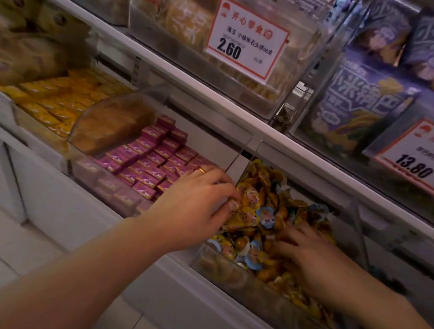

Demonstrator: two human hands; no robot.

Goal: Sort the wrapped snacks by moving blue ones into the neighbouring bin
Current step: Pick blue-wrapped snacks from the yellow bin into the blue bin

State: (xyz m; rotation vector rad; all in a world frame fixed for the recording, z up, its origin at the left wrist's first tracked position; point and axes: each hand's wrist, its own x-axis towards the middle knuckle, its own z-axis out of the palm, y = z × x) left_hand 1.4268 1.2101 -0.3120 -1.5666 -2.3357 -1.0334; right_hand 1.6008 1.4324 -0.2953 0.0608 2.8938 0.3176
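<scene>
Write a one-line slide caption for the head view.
Both hands, left hand and right hand, dig through a clear bin of mixed yellow and blue wrapped snacks.

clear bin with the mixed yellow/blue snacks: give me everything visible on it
The clear bin looks like transparent plastic with tall sloped side walls and a low front wall. It sits on the lower shelf, right of the bin of pink boxes. It is heaped with yellow snacks and a few blue ones. Both hands reach in: left, right.
</scene>
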